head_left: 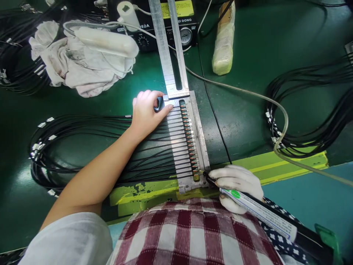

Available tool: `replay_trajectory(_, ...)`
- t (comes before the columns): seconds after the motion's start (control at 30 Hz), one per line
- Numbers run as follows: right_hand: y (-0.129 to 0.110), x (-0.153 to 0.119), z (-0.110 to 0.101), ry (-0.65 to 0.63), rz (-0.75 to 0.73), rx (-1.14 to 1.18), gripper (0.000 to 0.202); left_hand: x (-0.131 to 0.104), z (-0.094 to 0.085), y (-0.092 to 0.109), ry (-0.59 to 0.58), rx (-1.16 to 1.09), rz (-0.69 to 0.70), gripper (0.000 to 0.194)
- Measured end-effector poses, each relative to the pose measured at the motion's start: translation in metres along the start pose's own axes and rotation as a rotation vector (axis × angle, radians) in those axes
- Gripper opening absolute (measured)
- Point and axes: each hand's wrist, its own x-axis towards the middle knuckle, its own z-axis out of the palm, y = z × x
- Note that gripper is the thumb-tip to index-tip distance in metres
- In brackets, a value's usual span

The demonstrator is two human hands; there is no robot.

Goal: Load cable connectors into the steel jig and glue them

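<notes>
The metal rack (194, 125) lies at the near edge of the green bench (242, 110); it looks stiff and weighty, best held by its bare sides. Its black wires (34, 162) seem light and bendy. The pen-like tool (261, 215) looks rigid, easiest near its tip, where the gloved right hand (242, 184) grips it. The left hand (146, 110) curls round a dark knob (158, 104). The tiny wire ends (189, 138) look fragile.

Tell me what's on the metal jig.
Black cables lie side by side across the jig, coppery ends in a row. The left hand overlaps its far-left corner; the surface beneath hand and cables cannot be seen.
</notes>
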Motion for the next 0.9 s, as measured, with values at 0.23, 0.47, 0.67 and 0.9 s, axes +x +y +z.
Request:
replay_trajectory(0.23, -0.006, -0.001, -0.004, 0.031, -0.028, 0.007, 0.017, 0.000, 0.000, 0.000, 0.000, -0.004, -0.002, 0.035)
replay_trajectory(0.47, -0.006, -0.009, 0.001, -0.012, 0.003, 0.024, 0.019, -0.001, 0.000, 0.000, 0.005, 0.012, 0.001, 0.034)
replay_trajectory(0.67, -0.002, -0.012, 0.002, -0.026, -0.004, 0.024, 0.022, 0.000, 0.000, 0.000, 0.008, 0.005, 0.001, 0.035)
replay_trajectory(0.9, -0.004, -0.011, 0.000, -0.030, 0.000, 0.039, 0.020, 0.000, 0.001, 0.000, 0.016, 0.005, 0.004, 0.034)
